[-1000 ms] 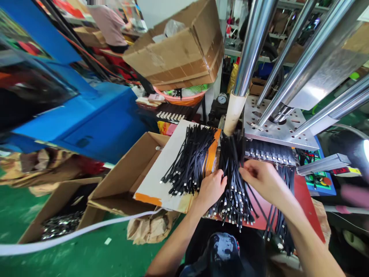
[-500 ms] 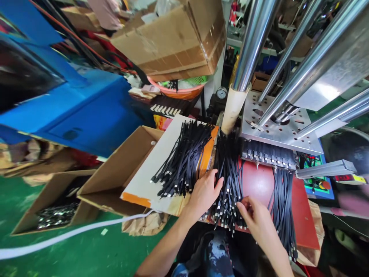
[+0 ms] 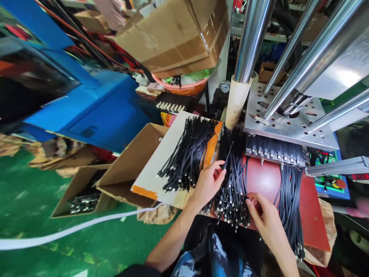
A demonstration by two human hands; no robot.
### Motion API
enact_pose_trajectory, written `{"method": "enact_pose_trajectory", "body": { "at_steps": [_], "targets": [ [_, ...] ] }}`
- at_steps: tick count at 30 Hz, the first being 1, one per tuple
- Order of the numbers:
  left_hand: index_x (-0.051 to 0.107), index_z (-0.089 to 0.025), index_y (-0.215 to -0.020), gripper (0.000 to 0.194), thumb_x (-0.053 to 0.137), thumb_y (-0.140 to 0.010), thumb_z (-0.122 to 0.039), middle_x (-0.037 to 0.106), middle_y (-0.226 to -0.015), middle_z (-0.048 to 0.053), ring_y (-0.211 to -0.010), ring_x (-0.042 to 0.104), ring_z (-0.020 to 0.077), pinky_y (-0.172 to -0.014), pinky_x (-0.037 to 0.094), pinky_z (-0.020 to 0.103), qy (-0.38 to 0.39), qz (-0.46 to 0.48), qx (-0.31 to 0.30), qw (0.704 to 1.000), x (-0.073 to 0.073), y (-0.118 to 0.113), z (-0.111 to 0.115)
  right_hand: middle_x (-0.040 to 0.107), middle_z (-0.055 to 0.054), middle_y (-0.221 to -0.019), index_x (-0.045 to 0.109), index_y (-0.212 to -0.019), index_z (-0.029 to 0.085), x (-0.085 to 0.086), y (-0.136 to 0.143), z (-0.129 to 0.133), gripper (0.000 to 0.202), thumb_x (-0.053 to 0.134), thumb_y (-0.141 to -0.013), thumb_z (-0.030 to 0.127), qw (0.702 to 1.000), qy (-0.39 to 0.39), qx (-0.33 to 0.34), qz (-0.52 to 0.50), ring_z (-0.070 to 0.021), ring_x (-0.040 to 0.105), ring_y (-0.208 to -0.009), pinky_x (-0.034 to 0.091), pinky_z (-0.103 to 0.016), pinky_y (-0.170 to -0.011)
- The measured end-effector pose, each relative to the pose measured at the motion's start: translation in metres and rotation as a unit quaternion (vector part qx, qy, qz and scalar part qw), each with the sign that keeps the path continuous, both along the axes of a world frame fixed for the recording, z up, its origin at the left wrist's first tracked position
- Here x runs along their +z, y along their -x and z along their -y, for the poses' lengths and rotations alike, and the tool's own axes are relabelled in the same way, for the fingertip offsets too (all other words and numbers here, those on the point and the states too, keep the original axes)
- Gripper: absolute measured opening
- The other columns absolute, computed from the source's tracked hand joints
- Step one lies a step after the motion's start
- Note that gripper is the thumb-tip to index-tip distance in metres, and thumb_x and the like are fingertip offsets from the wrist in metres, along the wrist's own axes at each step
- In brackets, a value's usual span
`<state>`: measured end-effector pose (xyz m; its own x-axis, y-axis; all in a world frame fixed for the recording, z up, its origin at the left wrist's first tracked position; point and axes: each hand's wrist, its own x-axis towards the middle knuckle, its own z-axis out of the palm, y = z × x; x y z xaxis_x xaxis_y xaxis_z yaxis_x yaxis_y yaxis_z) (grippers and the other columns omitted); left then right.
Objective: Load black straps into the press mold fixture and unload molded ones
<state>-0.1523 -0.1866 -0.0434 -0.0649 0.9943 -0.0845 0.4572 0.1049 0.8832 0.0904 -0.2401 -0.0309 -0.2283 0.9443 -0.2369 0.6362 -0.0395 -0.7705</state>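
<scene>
From where I watch, my left hand (image 3: pixel 208 184) has its fingers closed on a thin black cable above the left side of the middle cable pile (image 3: pixel 232 184). My right hand (image 3: pixel 263 215) is at the pile's lower right edge, thumb and forefinger close together; whether they grip a cable end there I can't tell. That pile lies on the desk (image 3: pixel 262 175), its silvery plugs mostly toward the wearer.

On the left, a second cable pile (image 3: pixel 188 154) covers part of a white board with an orange edge (image 3: pixel 147 181), and an open carton (image 3: pixel 129 165) sits beside that board. To the right, a hanging bundle of cables (image 3: pixel 290 207) comes down from a row of connectors (image 3: pixel 276 152) under the perforated metal plate (image 3: pixel 288 119).

What crowds the space most is the press: its slanting steel rods rise over the plate, and a pale sleeve (image 3: pixel 236 104) around one of them comes down right at the far end of the middle pile. Beyond, a large cardboard box (image 3: pixel 175 38) sits over an orange basin (image 3: pixel 184 89), with a pressure gauge (image 3: pixel 224 87) to its right.
</scene>
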Motion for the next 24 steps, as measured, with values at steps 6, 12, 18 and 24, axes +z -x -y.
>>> {"method": "enact_pose_trajectory", "body": {
  "at_steps": [6, 12, 18, 24],
  "targets": [
    [0.067, -0.016, -0.131, 0.033, 0.057, -0.102, -0.029, 0.072, -0.094, 0.002, -0.071, 0.063, 0.0124, -0.079, 0.054, 0.027, 0.031, -0.042, -0.021, 0.998, -0.011, -0.005, -0.005, 0.074, -0.005, -0.091, 0.072, -0.111, 0.023, 0.007, -0.031, -0.006, 0.038, 0.054, -0.103, 0.055, 0.998, -0.020, -0.042, 0.030, -0.0190, 0.066, -0.072, 0.052, -0.029, -0.065],
    [0.064, -0.016, -0.133, 0.035, 0.052, -0.106, -0.034, 0.068, -0.100, 0.004, -0.072, 0.062, 0.0124, -0.073, 0.053, 0.027, -0.005, -0.030, -0.013, 0.999, -0.012, -0.001, 0.005, 0.074, -0.005, -0.088, 0.071, -0.114, 0.022, 0.026, -0.077, -0.023, 0.042, 0.059, -0.098, 0.059, 0.987, -0.089, -0.085, 0.099, -0.0182, 0.065, -0.065, 0.050, -0.028, -0.055],
    [0.061, -0.018, -0.132, 0.033, 0.054, -0.106, -0.036, 0.064, -0.104, 0.003, -0.074, 0.061, 0.0125, -0.076, 0.055, 0.029, -0.047, -0.052, 0.042, 0.997, 0.001, -0.001, 0.018, 0.071, -0.006, -0.093, 0.063, -0.136, 0.021, 0.057, -0.079, -0.093, 0.047, 0.054, -0.102, 0.052, 0.957, -0.247, -0.031, 0.151, -0.0192, 0.065, -0.069, 0.055, -0.032, -0.067],
    [0.064, -0.021, -0.127, 0.031, 0.051, -0.108, -0.042, 0.068, -0.098, 0.001, -0.081, 0.065, 0.0133, -0.083, 0.055, 0.029, -0.052, 0.012, 0.022, 0.998, 0.024, -0.004, 0.038, 0.074, -0.024, -0.110, 0.063, -0.137, 0.008, 0.049, -0.053, -0.224, 0.048, 0.040, -0.105, 0.036, 0.898, -0.308, 0.021, 0.313, -0.0349, 0.072, -0.095, 0.058, -0.049, -0.084]
  ]
}}
